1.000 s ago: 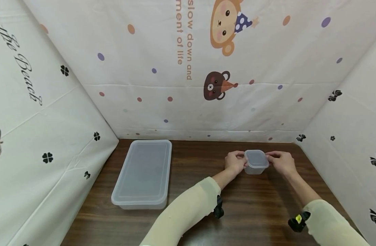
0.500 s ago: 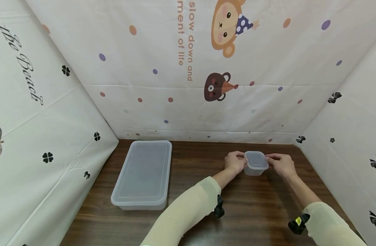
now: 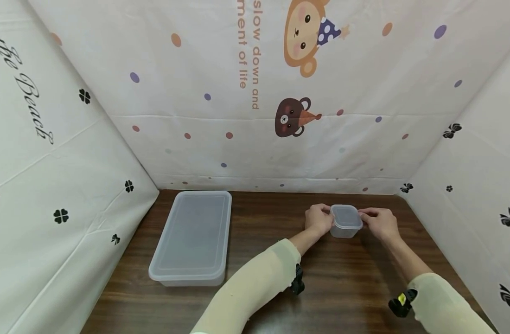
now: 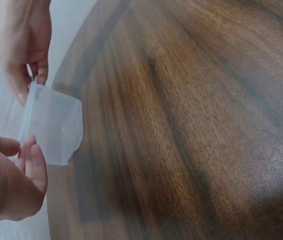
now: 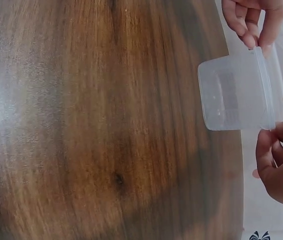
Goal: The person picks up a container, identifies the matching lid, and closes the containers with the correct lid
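A small translucent plastic food container (image 3: 346, 231) with its lid (image 3: 346, 214) on top stands upright on the wooden table at the right. My left hand (image 3: 319, 219) pinches the left side of the lid's rim between thumb and fingers. On the opposite side, my right hand (image 3: 381, 224) pinches the rim the same way. The left wrist view shows the container (image 4: 57, 125) from the side, its lid seated along the top edge. Seen in the right wrist view, the container (image 5: 229, 95) has nothing visible inside.
A large flat translucent box with a lid (image 3: 192, 236) lies on the left of the brown wooden table (image 3: 321, 297). White printed cloth walls (image 3: 221, 93) close off the back and both sides. Black wrist cameras (image 3: 297, 279) hang below the sleeves.
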### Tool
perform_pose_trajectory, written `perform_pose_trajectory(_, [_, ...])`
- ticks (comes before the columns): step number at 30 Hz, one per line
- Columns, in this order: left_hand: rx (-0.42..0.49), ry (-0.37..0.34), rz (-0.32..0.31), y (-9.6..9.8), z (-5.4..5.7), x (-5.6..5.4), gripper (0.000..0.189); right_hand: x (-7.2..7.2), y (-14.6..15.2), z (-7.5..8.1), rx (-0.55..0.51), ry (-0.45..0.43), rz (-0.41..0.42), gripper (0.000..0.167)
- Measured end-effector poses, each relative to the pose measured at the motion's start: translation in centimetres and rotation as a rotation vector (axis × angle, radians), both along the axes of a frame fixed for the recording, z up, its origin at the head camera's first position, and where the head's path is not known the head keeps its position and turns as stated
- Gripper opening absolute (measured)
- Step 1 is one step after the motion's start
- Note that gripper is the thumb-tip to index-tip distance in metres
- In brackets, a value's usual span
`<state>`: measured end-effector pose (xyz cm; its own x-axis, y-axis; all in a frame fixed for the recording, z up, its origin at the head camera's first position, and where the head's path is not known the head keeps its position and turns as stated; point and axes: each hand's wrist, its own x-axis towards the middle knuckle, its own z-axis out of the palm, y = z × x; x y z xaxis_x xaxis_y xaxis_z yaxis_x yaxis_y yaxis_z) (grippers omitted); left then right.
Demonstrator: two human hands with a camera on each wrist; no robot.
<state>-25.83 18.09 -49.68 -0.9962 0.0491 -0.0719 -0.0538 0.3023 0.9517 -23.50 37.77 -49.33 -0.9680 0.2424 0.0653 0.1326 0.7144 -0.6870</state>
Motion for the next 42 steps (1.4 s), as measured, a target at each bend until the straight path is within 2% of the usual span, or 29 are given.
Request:
perform_pose_trajectory(7, [-0.018,-0.022,-0.002,-0.2,0.1,-0.1,0.013,0.0,0.0,-0.3,-0.085,-0.043,0.003,0.025])
perform_pose_trajectory(10, [-0.015,-0.021,-0.001,-0.2,0.1,0.0,0.013,0.1,0.1,-0.3,-0.086,-0.043,0.018,0.025])
perform_pose_trajectory(15, [-0.001,-0.012,-0.021,-0.4,0.1,-0.3,0.013,-0.1,0.2,0.0,-0.028,-0.033,0.050,0.024])
perform_pose_trajectory(20, [-0.039,0.008,-0.046,-0.5,0.0,-0.6,0.013,-0.2,0.3,0.1,0.035,-0.009,0.074,0.023])
perform_pose_trajectory(26, [-0.014,-0.014,-0.049,-0.2,-0.1,-0.4,0.013,0.0,0.4,0.4,0.105,0.018,0.098,0.022])
perform_pose_trajectory(36, [0.039,-0.018,-0.095,-1.0,-0.4,-0.8,0.020,-0.2,0.4,1.0,0.094,-0.021,0.128,0.023])
perform_pose_trajectory(38, [0.027,-0.028,-0.108,-1.1,-0.4,-1.0,0.024,-0.4,0.6,1.4,0.132,-0.013,0.149,0.025])
perform_pose_trajectory(42, [-0.082,-0.054,-0.167,-1.5,0.0,-1.8,0.033,-0.7,1.0,2.5,0.227,0.004,0.218,0.032])
